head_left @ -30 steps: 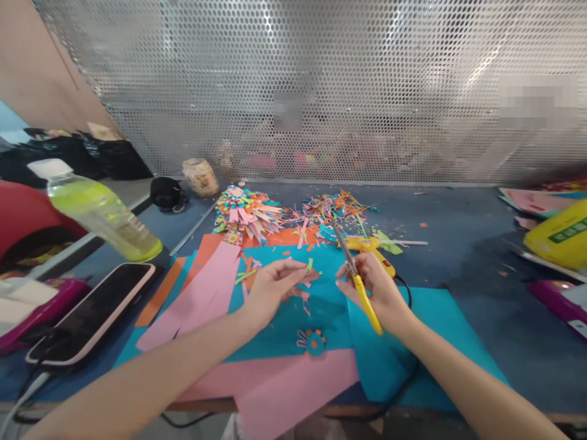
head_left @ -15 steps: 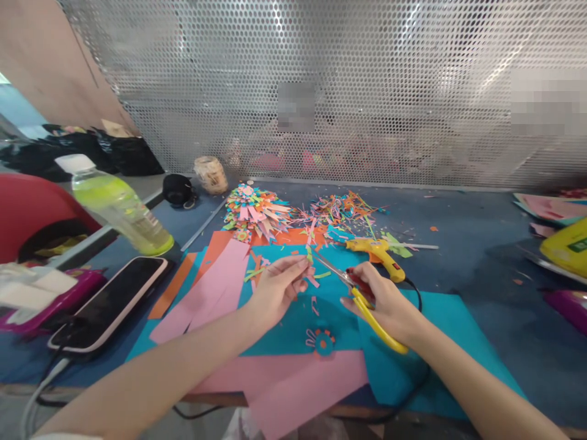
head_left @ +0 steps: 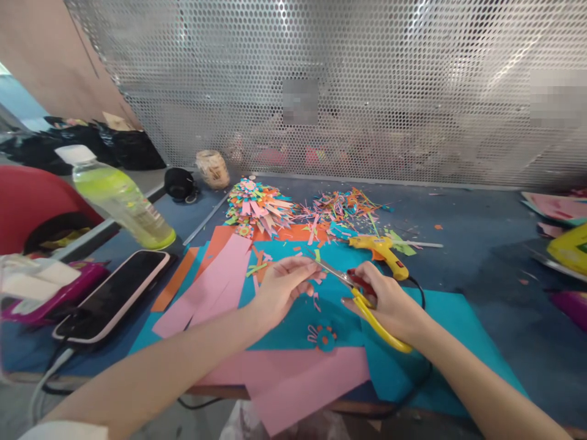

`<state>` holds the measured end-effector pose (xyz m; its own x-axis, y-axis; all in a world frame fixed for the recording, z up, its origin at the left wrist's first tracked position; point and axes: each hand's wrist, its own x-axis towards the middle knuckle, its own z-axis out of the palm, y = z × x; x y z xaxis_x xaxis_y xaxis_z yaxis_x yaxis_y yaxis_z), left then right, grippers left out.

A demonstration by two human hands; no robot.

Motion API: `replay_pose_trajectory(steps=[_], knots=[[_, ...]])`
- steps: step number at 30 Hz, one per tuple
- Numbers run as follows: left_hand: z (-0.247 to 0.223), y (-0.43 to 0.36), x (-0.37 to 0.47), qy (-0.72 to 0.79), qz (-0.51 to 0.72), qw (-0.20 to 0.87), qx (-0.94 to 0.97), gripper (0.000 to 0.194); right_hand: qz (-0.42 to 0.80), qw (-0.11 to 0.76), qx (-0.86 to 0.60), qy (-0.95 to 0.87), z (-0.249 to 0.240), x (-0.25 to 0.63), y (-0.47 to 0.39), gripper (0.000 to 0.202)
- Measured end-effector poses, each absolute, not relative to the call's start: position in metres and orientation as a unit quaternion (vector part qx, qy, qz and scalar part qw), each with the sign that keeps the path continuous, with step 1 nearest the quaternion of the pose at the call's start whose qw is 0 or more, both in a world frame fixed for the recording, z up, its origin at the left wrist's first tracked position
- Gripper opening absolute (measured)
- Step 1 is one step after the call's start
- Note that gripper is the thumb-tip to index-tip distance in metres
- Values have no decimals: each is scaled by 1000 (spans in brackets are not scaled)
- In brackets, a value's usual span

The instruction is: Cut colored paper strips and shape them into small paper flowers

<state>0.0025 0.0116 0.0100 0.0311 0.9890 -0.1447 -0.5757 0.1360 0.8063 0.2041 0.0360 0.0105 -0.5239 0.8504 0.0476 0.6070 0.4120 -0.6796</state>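
My left hand (head_left: pixel 288 286) is closed in a pinch over the blue paper, on a small paper strip mostly hidden by the fingertips. In my right hand (head_left: pixel 387 299) is a pair of scissors with yellow handles (head_left: pixel 383 330). Their blades point left and lie right by my left fingertips. Below the hands, a small blue paper flower with orange dots (head_left: pixel 326 337) rests on the blue sheet (head_left: pixel 284 333), next to a looped pink strip (head_left: pixel 312 333). A yellow glue gun (head_left: pixel 380 249) lies behind my right hand.
A paper-petal cone (head_left: pixel 259 205) and a heap of paper scraps (head_left: pixel 346 205) sit at the back. Pink sheets (head_left: pixel 307 379) overhang the front edge. At left are a phone (head_left: pixel 114 296) and a bottle (head_left: pixel 123 201). A perforated metal panel (head_left: pixel 389 79) rises behind.
The green strip at my left fingertips no longer shows there; a green bit appears just beyond the blades. The scissors stay in my right hand, and the view has shifted slightly.
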Motion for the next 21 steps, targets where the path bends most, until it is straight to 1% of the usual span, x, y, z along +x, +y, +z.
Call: replay_pose_trajectory(steps=[6, 12, 15, 19, 21], knots=[[10, 9, 4, 362, 583, 649, 327, 7, 300, 194, -447, -820, 13, 204, 36, 32], [11, 9, 3, 379, 568, 621, 384, 14, 317, 208, -436, -816, 15, 204, 37, 28], [12, 9, 2, 393, 560, 605, 408, 14, 335, 199, -436, -811, 17, 205, 37, 28], [13, 10, 3, 371, 585, 616, 374, 15, 398, 189, -403, -802, 20, 207, 38, 26], [14, 10, 4, 359, 602, 627, 341, 16, 404, 201, -395, -800, 20, 208, 38, 25]])
